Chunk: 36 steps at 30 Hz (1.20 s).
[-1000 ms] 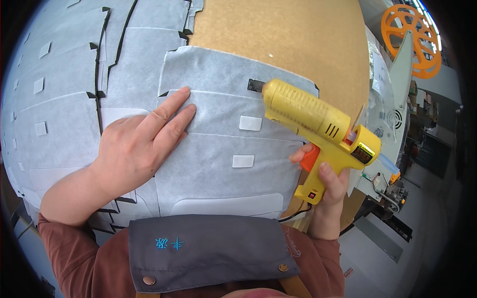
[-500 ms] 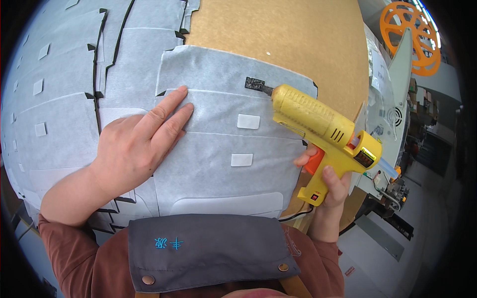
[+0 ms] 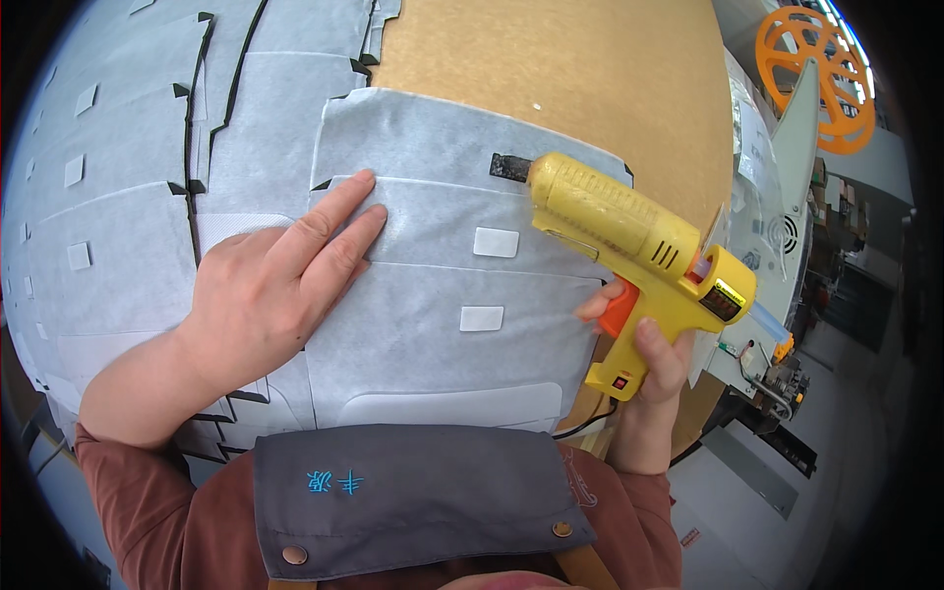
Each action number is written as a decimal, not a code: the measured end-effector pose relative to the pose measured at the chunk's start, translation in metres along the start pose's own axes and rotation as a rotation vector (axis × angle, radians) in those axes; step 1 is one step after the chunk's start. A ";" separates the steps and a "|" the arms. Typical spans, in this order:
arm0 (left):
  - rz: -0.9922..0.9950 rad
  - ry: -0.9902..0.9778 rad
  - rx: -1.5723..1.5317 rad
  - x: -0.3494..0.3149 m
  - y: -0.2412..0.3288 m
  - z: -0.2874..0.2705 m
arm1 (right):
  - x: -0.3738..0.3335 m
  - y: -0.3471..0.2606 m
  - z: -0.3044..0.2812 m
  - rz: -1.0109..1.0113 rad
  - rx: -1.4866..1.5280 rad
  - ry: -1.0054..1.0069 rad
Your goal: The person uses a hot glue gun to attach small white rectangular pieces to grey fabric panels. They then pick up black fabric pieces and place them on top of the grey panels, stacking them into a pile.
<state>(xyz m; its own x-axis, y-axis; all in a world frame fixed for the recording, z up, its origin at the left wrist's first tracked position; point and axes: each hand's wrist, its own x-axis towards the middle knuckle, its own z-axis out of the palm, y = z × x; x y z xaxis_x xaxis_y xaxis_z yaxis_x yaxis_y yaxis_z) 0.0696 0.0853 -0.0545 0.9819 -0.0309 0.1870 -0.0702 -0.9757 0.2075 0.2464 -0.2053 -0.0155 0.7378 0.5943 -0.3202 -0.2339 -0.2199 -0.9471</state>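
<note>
In my right hand [image 3: 661,362] is a yellow hot glue gun [image 3: 624,216], gripped by its handle with a finger at the orange trigger [image 3: 618,309]. A translucent glue stick [image 3: 770,322] sticks out of its back end. The gun's front is right beside a small black patch [image 3: 509,167] on a pale grey fabric panel [image 3: 423,339]; the nozzle tip is hidden from view. My left hand [image 3: 256,285] lies on the panels with index and middle fingers stretched out, holding nothing. Two white rectangular patches, an upper one [image 3: 497,243] and a lower one [image 3: 482,319], sit on the panel.
More grey panels [image 3: 108,236] with white patches and black edges overlap on the left. Brown board [image 3: 551,59] shows beyond the panel. An orange spoked reel [image 3: 814,79] stands at the far right, near a grey machine part. A black cord [image 3: 588,423] hangs from the gun's handle.
The glue gun's front has shifted slightly left and up, and its nozzle, visible before, is now hidden. My left hand stays in place.
</note>
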 end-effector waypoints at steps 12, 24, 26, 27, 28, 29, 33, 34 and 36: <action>-0.003 0.001 -0.021 0.001 0.000 0.000 | -0.002 0.006 -0.005 -0.038 -0.060 0.073; -0.001 -0.004 -0.002 0.002 0.001 0.000 | -0.011 0.008 -0.014 -0.025 0.058 -0.014; -0.001 0.004 -0.002 0.001 0.001 0.001 | -0.011 0.009 -0.012 -0.027 0.022 0.019; -0.001 0.003 -0.002 0.001 0.001 0.001 | -0.010 0.009 -0.007 -0.035 -0.014 0.056; -0.002 0.003 -0.003 0.002 0.001 0.001 | -0.010 0.009 -0.004 -0.043 -0.050 0.094; -0.002 0.002 -0.003 0.002 0.001 0.001 | -0.009 0.008 -0.002 -0.030 -0.057 0.093; -0.007 -0.007 -0.007 0.001 0.001 0.000 | -0.007 0.004 0.004 0.005 -0.073 0.075; -0.008 -0.008 -0.008 0.002 0.001 0.000 | -0.006 0.005 0.004 0.010 -0.073 0.065; -0.009 -0.006 -0.012 0.002 0.001 -0.001 | -0.006 0.008 -0.007 0.018 0.007 -0.039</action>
<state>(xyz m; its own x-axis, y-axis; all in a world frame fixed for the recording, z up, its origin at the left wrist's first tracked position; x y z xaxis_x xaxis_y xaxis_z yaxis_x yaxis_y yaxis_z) 0.0711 0.0843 -0.0530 0.9835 -0.0230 0.1793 -0.0631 -0.9733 0.2209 0.2441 -0.2160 -0.0204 0.7086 0.6198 -0.3374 -0.2510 -0.2254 -0.9414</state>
